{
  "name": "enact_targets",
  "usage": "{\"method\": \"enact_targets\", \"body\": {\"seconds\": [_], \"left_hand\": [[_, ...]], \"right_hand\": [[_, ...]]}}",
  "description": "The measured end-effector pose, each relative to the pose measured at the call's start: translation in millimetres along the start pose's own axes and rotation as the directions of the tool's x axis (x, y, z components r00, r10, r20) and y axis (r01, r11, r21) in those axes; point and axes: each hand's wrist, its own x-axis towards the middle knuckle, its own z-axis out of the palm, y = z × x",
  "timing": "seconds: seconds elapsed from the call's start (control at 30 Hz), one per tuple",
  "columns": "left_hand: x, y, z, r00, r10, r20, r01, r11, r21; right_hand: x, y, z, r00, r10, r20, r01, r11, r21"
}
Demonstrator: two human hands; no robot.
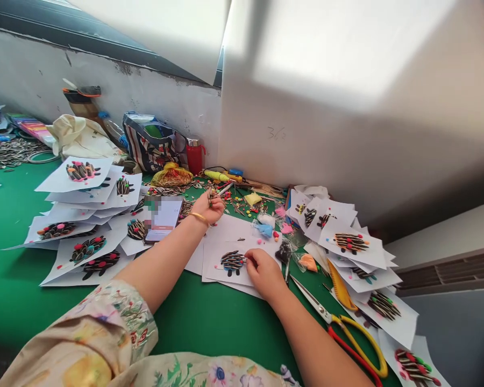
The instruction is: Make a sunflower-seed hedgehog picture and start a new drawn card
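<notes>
Sheets of paper (52, 181) bearing seed figures lay in a loose, staggered stack on the left, probably overlapped that way to spare the raised seeds from pressing. Just to their right, a phone (167, 215) lay screen up, where a glance could reach it.

The left hand (212, 208) was partly curled, palm upward, with a few striped seeds (211, 199) at its fingers, seemingly a small supply kept close. Whether it also held the pale stick beside it, I could not tell. Nearer, a white sheet (218, 276) lay flat with a spiny animal figure (233, 262) made of seeds, squarely in front of the person. The right hand (264, 271) rested at the figure's right edge, thumb and forefinger drawn together; whether a seed was between them was hidden. Its position perhaps steadied the sheet too.

Right of the far edge of the sheet were blue clay (263, 230) and orange clay (307, 262), within easy reach. Scissors (326, 317) lay beside the right forearm, blades pointing away, handles near the person. Beyond them, a second stack of decorated sheets (375, 252) spread along the right.

The surface was a green counter (210, 333), with loose seeds scattered at its far side. A striped bag (149, 145) and a red flask (194, 156) stood against a scuffed pale wall (153, 88), under a window at far left; bright daylight fell across the white panel (306, 123) to the right.
</notes>
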Motion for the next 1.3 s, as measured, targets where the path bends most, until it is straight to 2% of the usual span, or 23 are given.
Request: {"method": "enact_targets", "body": {"seconds": [0.1, 0.2, 0.4, 0.67, 0.83, 0.97, 1.1, 1.2, 1.3], "left_hand": [[-31.4, -2.6, -20.8, 0.994, -0.090, 0.063, 0.102, 0.971, -0.217], [-51.6, -5.1, -34.6, 0.982, -0.147, 0.120, 0.182, 0.913, -0.366], [-76.7, -7.9, -45.9, 0.954, -0.187, 0.233, 0.281, 0.826, -0.489], [-93.8, -18.9, -51.2, 0.910, -0.208, 0.360, 0.371, 0.797, -0.477], [-96.8, -24.4, -50.7, 0.885, -0.222, 0.409, 0.411, 0.786, -0.462], [-103.3, -27.5, -47.8, 0.856, -0.265, 0.444, 0.464, 0.773, -0.433], [-112.3, -32.8, -42.8, 0.822, -0.306, 0.481, 0.511, 0.768, -0.385], [-118.6, -38.5, -38.5, 0.796, -0.356, 0.490, 0.536, 0.791, -0.295], [-123.4, -44.2, -34.3, 0.795, -0.418, 0.439, 0.521, 0.842, -0.142]], "right_hand": [[-0.2, -0.2, 1.0, 1.000, -0.003, 0.001, 0.003, 1.000, -0.002], [-0.4, -0.4, 2.3, 1.000, 0.005, -0.004, -0.005, 1.000, -0.012], [-1.9, 0.2, 4.2, 0.999, 0.012, -0.033, -0.012, 1.000, -0.003], [-2.9, 1.4, 5.8, 0.996, 0.037, -0.087, -0.034, 0.999, 0.035], [-2.6, -7.1, -7.1, 0.985, -0.024, -0.171, 0.032, 0.999, 0.044], [0.6, -26.6, -23.0, 0.975, -0.092, -0.204, 0.099, 0.995, 0.021], [12.4, -58.1, -34.1, 0.976, -0.169, -0.137, 0.171, 0.985, 0.001], [28.0, -80.3, -34.7, 0.970, -0.223, -0.096, 0.225, 0.974, 0.002], [44.0, -92.9, -28.8, 0.983, -0.182, -0.040, 0.180, 0.983, -0.034]]}}
